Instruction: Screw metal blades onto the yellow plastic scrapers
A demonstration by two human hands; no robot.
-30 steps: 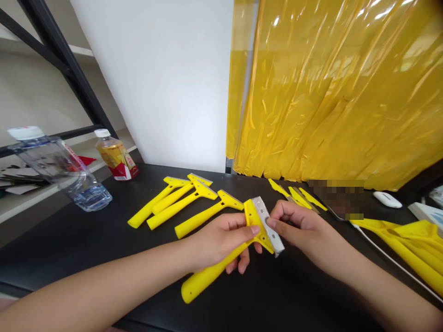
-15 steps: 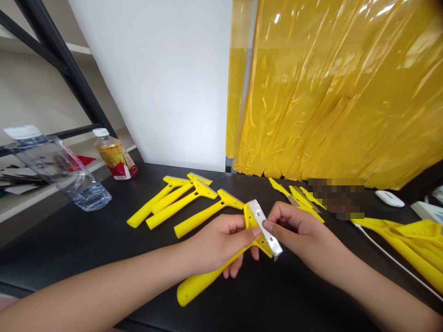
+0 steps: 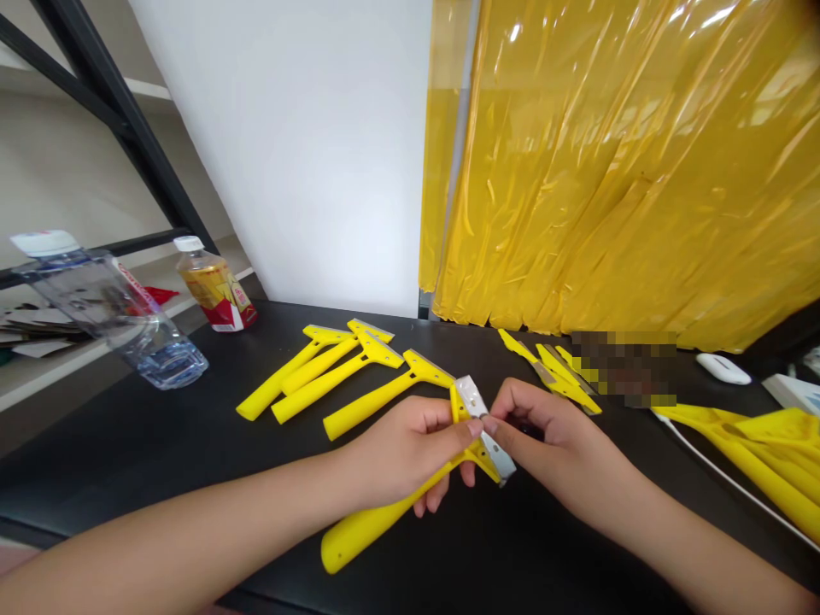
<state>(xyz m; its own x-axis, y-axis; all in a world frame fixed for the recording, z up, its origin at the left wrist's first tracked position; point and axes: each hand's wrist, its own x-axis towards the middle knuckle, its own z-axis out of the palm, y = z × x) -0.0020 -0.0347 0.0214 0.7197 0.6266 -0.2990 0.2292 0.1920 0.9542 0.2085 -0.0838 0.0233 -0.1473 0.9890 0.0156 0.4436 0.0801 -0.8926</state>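
Observation:
My left hand (image 3: 410, 448) is closed around the neck of a yellow scraper (image 3: 365, 534), whose handle points down to the left. A silvery metal plate with holes (image 3: 471, 397) lies against the scraper's head, slanting down to the right. At the plate's middle, my left thumb tip presses it. My right hand (image 3: 538, 427) pinches the plate's right edge between thumb and curled fingers, the thumb tips almost meeting. Beyond my left hand, several yellow scrapers with metal edges (image 3: 377, 397) lie on the black table, handles toward the left.
Loose yellow and metal pieces (image 3: 564, 376) lie right of centre, beside a pixelated patch. A white case (image 3: 723, 368), a white cable (image 3: 723, 474) and more yellow parts (image 3: 769, 461) are at the right. A clear bottle (image 3: 108, 307) and a drink bottle (image 3: 214, 286) stand left.
The metal plate has shifted slightly left onto the scraper's head. My right thumb has come closer to my left thumb, and the handle end has dipped a little to the left.

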